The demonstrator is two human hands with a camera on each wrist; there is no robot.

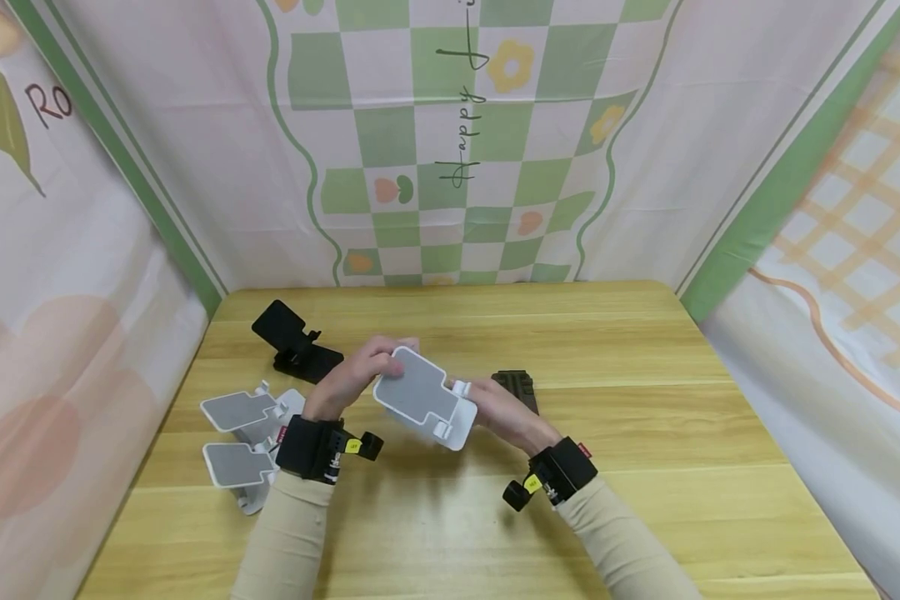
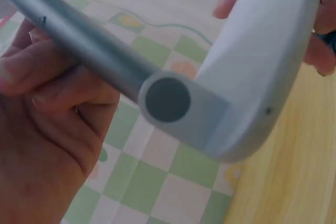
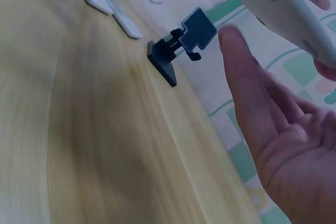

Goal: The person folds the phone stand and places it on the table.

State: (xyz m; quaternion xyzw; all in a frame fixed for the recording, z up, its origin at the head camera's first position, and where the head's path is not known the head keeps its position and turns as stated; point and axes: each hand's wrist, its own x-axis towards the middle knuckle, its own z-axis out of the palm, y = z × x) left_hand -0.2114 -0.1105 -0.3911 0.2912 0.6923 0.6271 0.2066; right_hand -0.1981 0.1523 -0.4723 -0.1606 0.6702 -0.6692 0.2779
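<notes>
A white phone stand with a grey pad (image 1: pixel 416 387) is held tilted above the table, between both hands. My left hand (image 1: pixel 354 377) grips the far-left edge of its plate, thumb on the grey pad. In the left wrist view, the left fingers (image 2: pixel 58 72) curl beside the stand's grey arm (image 2: pixel 79 30). My right hand (image 1: pixel 512 415) holds the stand's right side, its fingers mostly hidden in the head view. The right wrist view shows the right thumb (image 3: pixel 239 61) extended beside the white base (image 3: pixel 283 11), with a fingertip at the base's other side.
Two more white-and-grey phone stands (image 1: pixel 238 463) stand at the left, partly behind the left wrist. A black phone stand (image 1: pixel 288 343) is at the back left. A dark folded object (image 1: pixel 515 385) lies beyond the right hand. Patterned cloth (image 1: pixel 450 150) hangs behind the wooden table (image 1: pixel 645 433).
</notes>
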